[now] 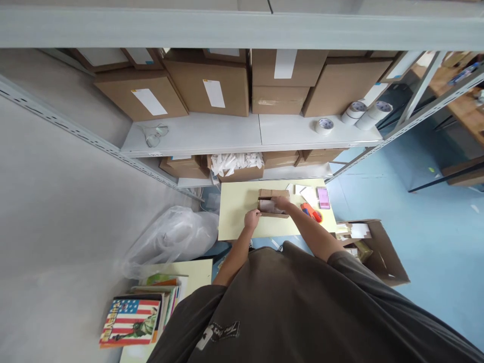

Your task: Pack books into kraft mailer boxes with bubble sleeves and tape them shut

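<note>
A small cardboard box (274, 216) lies on the pale yellow table (238, 194), its lid flap (270, 192) raised at the far side. My left hand (251, 219) is closed on the near left corner of this box. Inside it lies a pale, whitish wrapped item (267, 205). My right hand (280, 203) reaches over the box's right part, with bent fingers down at the item; the fingertips are partly hidden. To the right of the box is an orange tape dispenser (311, 213), touching nothing of mine.
White cards (308, 194) and a purple packet (323, 198) lie at the table's right. Behind stands a shelf (227, 133) with cartons (212, 91) and tape rolls (324, 126). An open carton (389, 257) is on the floor at right; a plastic bag (174, 237) and books (132, 320) are at left.
</note>
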A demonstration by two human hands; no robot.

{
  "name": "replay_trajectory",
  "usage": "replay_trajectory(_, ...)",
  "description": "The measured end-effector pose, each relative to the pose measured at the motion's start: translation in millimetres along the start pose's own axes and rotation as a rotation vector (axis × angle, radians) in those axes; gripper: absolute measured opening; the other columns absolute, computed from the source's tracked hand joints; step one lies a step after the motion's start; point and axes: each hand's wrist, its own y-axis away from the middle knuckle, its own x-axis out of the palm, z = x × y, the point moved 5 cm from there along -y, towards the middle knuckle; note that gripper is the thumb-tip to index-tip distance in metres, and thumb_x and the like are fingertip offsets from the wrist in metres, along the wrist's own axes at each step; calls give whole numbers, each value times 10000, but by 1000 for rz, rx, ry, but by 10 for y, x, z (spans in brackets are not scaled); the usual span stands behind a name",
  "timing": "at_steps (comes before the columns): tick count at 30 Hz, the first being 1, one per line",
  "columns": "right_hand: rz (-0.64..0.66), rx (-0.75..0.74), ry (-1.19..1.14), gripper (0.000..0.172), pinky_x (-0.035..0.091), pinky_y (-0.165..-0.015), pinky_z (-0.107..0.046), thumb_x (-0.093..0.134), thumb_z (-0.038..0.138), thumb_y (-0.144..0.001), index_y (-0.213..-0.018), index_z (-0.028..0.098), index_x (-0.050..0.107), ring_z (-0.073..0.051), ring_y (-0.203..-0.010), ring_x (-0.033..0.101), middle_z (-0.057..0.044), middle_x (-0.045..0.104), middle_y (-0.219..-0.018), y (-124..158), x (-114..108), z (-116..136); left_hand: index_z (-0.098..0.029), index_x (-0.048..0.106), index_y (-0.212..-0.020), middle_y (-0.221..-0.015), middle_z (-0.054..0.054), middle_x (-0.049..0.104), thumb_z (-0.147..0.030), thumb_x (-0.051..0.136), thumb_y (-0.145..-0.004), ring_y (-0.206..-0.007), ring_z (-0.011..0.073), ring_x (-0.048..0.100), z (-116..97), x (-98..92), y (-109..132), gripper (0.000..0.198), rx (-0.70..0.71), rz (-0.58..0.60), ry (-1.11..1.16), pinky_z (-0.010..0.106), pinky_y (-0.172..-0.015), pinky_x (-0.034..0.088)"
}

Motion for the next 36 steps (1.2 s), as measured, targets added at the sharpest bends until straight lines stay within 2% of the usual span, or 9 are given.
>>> replay_trajectory(8, 11, 155, 83, 576, 479, -1135, -571, 600, 257, -1003, -1567, 149, 559, -409, -1387, 620, -307, 653, -1472, -16, 234, 135, -251, 855, -1180, -1213, 91, 829, -264, 669, -1036, -1084, 225, 752, 9, 41, 40, 236, -44, -4, -20, 303, -973, 514)
replay_trajectory(12, -215, 153, 39, 650, 352, -1267, -504, 552, 191, -997, -1634, 89, 475, -369, -1543, 452, -282, 537, -1618, 89, 108, 206, -232, 853, -1132, -1180, 100, 825, -273, 645, -1041, -1068, 224, 736, -11, 48, 48, 230, -59, -5, -53, 301, -958, 505)
replay_trajectory(15, -343, 125, -50, 617, 396, -1250, -460, 503, 220, -1020, -1629, 125, 502, -343, -1585, 393, -211, 515, -1665, 269, 30, 89, -232, 841, -1049, -1169, 93, 805, -270, 662, -1019, -1078, 221, 716, -33, 33, 41, 185, -30, -17, -56, 295, -969, 493)
replay_trajectory(18, -313, 49, -108, 601, 428, -1239, -467, 523, 270, -1024, -1619, 187, 535, -334, -1637, 326, -151, 465, -1722, 438, 58, -68, -225, 811, -970, -1148, 89, 774, -233, 666, -989, -1086, 223, 697, -44, 6, 23, 147, 37, -24, -38, 300, -994, 486)
replay_trajectory(23, -249, -4, -120, 605, 334, -1300, -504, 516, 272, -1041, -1638, 175, 510, -330, -1688, 223, -154, 314, -1804, 560, 183, -173, -227, 760, -909, -1100, 80, 739, -193, 643, -963, -1071, 231, 685, 25, -48, 4, 133, 91, -31, -1, 320, -1012, 497)
replay_trajectory(27, -185, 28, -121, 544, 319, -1284, -574, 490, 286, -1066, -1604, 221, 551, -340, -1701, 161, -164, 458, -1724, 503, 271, -117, -228, 742, -903, -1111, 79, 738, -187, 655, -950, -1105, 239, 695, 107, -87, 14, 107, 105, -5, 36, 329, -1029, 511)
replay_trajectory(29, -183, 25, -133, 502, 349, -1266, -577, 490, 284, -1066, -1553, 239, 601, -339, -1697, 160, -157, 561, -1639, 478, 271, -88, -226, 738, -896, -1211, 89, 736, -184, 669, -942, -1198, 250, 688, 157, -109, 11, 93, 93, 3, 57, 340, -1055, 512)
replay_trajectory(32, -258, -2, -204, 541, 431, -1235, -531, 564, 263, -1017, -1555, 230, 603, -344, -1643, 291, -156, 546, -1648, 499, 218, -89, -219, 750, -922, -1431, 110, 681, -154, 720, -890, -1411, 284, 601, 240, -157, -44, 78, 54, -9, 100, 367, -1119, 498)
replay_trajectory(36, -413, 132, -342, 665, 496, -1209, -487, 588, 267, -993, -1650, 221, 493, -342, -1521, 499, -165, 466, -1710, 652, 215, -235, -220, 679, -1380, -1564, 142, 620, -226, 789, -874, -1390, 280, 633, 307, -267, -296, 517, -54, -74, 282, 370, -1108, 523)
